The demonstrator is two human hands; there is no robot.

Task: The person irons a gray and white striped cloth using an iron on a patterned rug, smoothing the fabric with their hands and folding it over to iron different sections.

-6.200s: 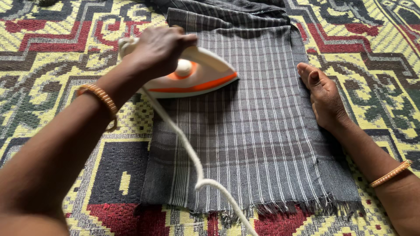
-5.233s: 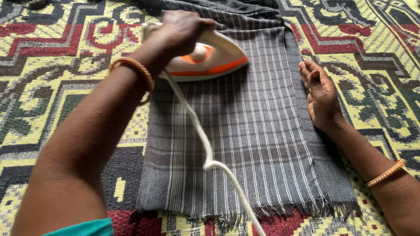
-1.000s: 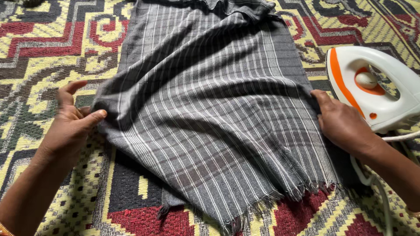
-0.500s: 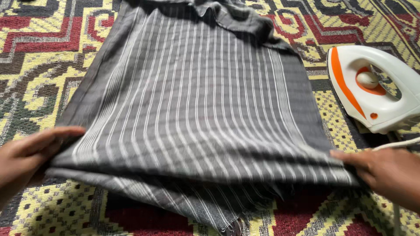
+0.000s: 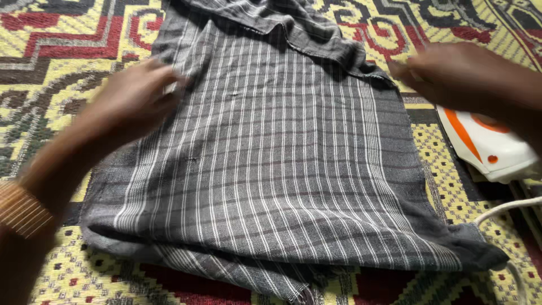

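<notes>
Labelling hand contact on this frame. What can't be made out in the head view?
- Left hand: motion-blurred, so finger contact with the grey striped cloth is unclear.
- Right hand: blurred; grip cannot be told. It also covers the top of the iron.
- White cord: runs off the right edge.
- Cloth's far end: cut off by the top edge.
- Lower cloth layer: hidden under the fold.

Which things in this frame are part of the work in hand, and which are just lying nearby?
In hand:
- grey striped cloth, folded over at its near edge
- left hand, on the cloth's left side
- right hand, blurred, at the cloth's far right corner

Lying nearby:
- white and orange iron, set down right of the cloth
- white cord
- patterned mat underneath
</notes>
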